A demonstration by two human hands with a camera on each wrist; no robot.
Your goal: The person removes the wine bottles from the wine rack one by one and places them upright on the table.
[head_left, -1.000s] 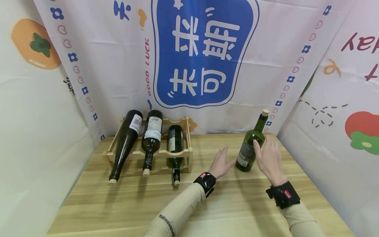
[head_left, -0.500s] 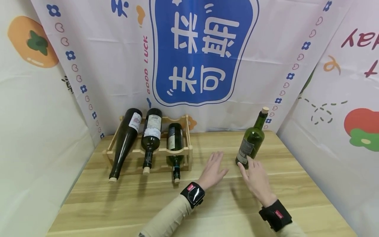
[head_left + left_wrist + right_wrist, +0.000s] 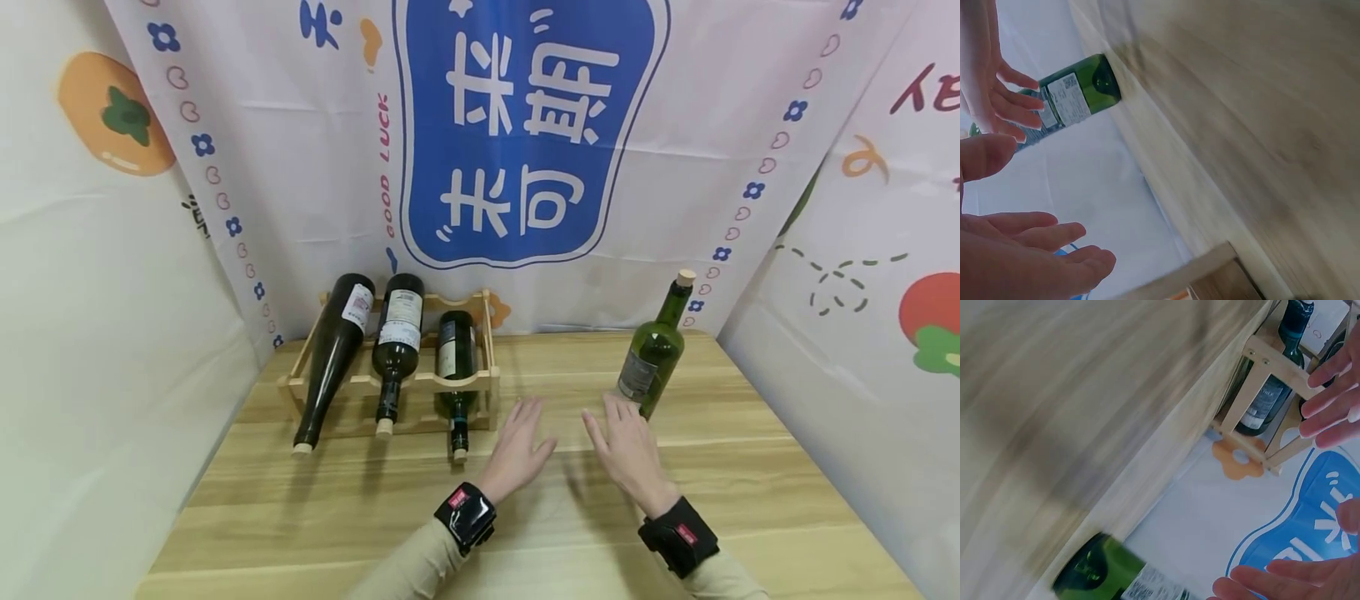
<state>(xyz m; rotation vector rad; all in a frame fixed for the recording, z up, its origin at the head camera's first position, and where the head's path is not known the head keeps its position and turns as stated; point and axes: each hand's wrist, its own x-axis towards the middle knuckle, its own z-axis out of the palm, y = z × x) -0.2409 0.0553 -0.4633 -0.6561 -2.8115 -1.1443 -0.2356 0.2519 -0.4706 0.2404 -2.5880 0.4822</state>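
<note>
In the head view, a green bottle point(image 3: 656, 354) with a cork in its neck stands on the right part of the table point(image 3: 555, 542), near the back cloth point(image 3: 570, 296). The right hand point(image 3: 628, 446) is just in front of it, fingers stretched out and covering part of its base; whether they touch the glass cannot be told here. The left hand point(image 3: 514, 454) is palm down, fingers extended and thumb out to the side, near the right end of a wooden rack point(image 3: 491, 379), where three corked bottles point(image 3: 398, 329) lie with their necks toward the person. Each grip is loose and holds nothing. The left wrist view shows the left hand's relaxed fingers low at the side, the right hand's fingers overlapping the green bottle's pale label, and a corner of the rack. In the right wrist view, the right hand's fingers are extended beside the bottle's lower end, and the left hand's fingers are near the rack
</note>
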